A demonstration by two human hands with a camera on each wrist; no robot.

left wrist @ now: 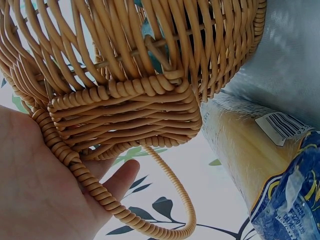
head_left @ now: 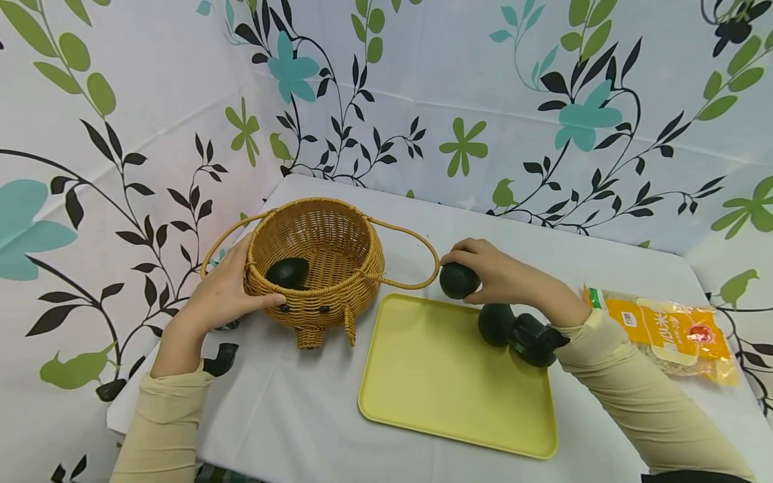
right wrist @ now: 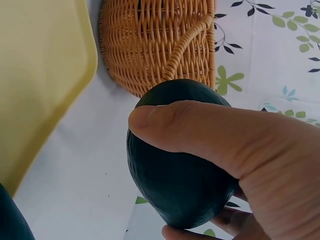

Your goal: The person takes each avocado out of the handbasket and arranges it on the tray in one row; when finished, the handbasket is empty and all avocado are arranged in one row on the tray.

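Apparently mid-transfer, your right hand (head_left: 502, 272) grips an avocado (head_left: 459, 281).
Your left hand (head_left: 222, 295) curls round the basket (head_left: 347, 303); the next move likely calls for lifting over, then lowering.

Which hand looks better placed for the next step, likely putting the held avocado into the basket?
Probably the right hand: it holds the avocado near the basket. The left hand rests against the basket's opposite side, seemingly steadying it.
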